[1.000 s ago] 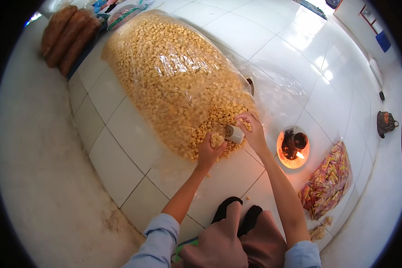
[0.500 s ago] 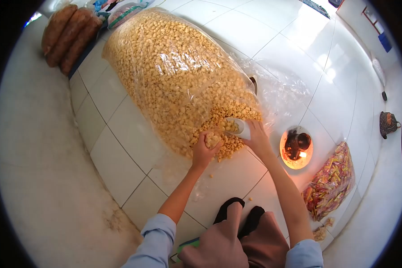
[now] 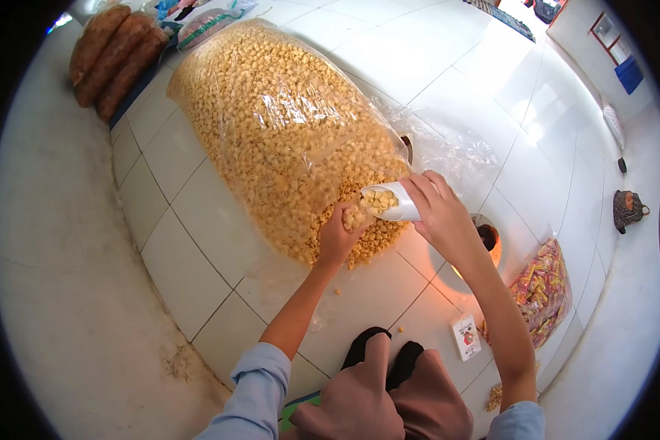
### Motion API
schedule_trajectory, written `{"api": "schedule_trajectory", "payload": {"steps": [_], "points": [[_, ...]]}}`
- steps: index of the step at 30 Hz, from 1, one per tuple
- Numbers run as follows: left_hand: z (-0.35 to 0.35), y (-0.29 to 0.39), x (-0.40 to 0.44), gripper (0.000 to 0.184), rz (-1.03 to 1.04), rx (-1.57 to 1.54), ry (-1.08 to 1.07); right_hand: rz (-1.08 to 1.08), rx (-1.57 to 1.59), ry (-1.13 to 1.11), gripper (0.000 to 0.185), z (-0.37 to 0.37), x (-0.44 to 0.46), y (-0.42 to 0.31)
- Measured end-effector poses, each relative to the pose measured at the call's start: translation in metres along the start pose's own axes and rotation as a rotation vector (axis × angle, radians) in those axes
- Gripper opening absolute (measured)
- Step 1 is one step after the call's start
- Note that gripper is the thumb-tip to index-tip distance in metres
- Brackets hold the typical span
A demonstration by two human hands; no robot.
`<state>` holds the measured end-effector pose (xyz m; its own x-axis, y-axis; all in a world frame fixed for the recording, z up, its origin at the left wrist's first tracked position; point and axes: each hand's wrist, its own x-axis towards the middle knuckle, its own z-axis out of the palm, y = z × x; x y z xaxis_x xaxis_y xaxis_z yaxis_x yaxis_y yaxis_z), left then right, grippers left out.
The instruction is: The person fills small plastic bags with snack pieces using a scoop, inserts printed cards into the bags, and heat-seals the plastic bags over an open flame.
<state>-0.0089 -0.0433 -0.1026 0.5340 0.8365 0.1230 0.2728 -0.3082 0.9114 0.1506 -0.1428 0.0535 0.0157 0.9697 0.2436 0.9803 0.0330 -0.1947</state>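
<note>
A large clear plastic bag (image 3: 271, 147) full of curled yellow snack pieces lies on the floor, its near end open. Over that mouth my right hand (image 3: 445, 218) grips a white scoop (image 3: 405, 210) loaded with snacks. The scoop's lip points left and meets the top of a small, partly filled clear bag (image 3: 353, 218). My left hand (image 3: 335, 240) is closed around this small bag, whose lower part is hidden by the fingers. Loose snack pieces (image 3: 381, 236) lie just below both hands.
Right of my right arm stands a plate with a glowing flame (image 3: 496, 249), partly covered by the arm. A bag of colourful packets (image 3: 543, 290) and a white printed box (image 3: 466, 336) are nearby. Brown-filled bags (image 3: 117, 62) lean at the far left wall.
My right hand has lifted the scoop out of the loose snacks and brought it to the small bag's top. The left hand stays nearly in place. The white box now shows beside my arm.
</note>
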Motion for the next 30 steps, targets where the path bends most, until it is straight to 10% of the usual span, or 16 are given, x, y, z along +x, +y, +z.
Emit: {"api": "schedule_trajectory", "payload": {"steps": [15, 30], "points": [[-0.003, -0.003, 0.005, 0.042, 0.012, 0.000, 0.020, 0.329, 0.602, 0.015, 0.062, 0.026, -0.009, 0.025], [-0.002, 0.000, 0.014, 0.045, 0.029, 0.035, 0.086, -0.101, -0.109, 0.079, 0.049, -0.011, 0.018, -0.014]]}}
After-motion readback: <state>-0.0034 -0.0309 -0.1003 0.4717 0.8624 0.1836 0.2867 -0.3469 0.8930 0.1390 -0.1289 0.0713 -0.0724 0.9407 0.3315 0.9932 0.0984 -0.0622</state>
